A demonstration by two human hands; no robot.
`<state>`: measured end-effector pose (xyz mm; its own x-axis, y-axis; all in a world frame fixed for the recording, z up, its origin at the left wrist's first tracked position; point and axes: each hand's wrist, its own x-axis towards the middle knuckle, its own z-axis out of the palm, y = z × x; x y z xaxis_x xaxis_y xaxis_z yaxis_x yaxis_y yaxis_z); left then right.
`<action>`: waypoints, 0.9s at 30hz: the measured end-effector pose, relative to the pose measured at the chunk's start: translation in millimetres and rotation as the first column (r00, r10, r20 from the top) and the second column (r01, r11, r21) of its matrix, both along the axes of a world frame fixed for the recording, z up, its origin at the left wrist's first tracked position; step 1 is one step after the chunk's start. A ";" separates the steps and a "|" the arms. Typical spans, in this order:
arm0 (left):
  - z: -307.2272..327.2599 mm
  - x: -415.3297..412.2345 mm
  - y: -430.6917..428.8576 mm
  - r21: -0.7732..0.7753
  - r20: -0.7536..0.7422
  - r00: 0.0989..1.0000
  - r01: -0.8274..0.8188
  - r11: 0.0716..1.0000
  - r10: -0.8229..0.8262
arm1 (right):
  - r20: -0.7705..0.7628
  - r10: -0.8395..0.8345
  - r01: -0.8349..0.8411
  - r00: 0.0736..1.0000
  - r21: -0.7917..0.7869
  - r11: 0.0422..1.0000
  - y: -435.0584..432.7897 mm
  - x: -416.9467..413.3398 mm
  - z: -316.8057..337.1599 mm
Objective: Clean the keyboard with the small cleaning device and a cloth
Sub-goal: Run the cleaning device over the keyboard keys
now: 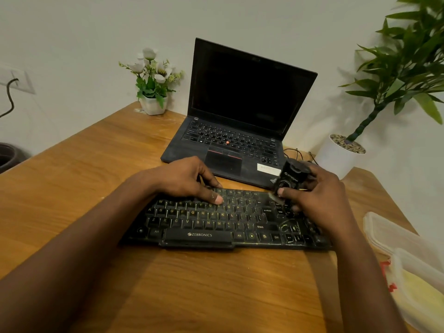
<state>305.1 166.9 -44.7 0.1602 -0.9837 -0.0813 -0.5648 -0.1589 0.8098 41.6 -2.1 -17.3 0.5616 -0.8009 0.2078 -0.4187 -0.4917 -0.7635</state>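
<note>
- We see a black keyboard (pixel 216 222) lying flat on a wooden table (pixel 96 164), near the front edge. Its long side runs left to right, and the keys look dusty and smeared.
- Our left hand (pixel 185 181) rests on the keyboard's upper left rows. The fingers are bent down onto the far edge and the thumb lies flat on the keys. It holds nothing.
- Our right hand (pixel 319 195) grips a small black device (pixel 288 179). The fingers wrap round its body from the right and the thumb presses across its front.
- The device is tilted, with its lower end down at the upper right keys, near the Enter key. We cannot tell whether it touches them.
- Just behind the keyboard stands an open laptop (pixel 240 92). Its screen is dark and it is turned slightly to the left.
- A small white pot of flowers (pixel 152 80) sits at the table's far corner, left of the laptop.
- A tall green plant (pixel 396 75) in a white pot stands at the right, beyond the table.
- Clear plastic boxes (pixel 408 248) lie at the table's right edge. The nearer one holds something yellow, and we cannot tell what it is.
- A socket (pixel 16 78) on the left wall has a dark cable (pixel 9 97) hanging from it.
</note>
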 end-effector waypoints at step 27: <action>-2.0 1.4 -0.9 -0.010 0.024 1.000 -0.004 1.000 0.004 | -0.009 -0.020 0.020 1.000 -0.018 1.000 -3.6 -2.2 0.6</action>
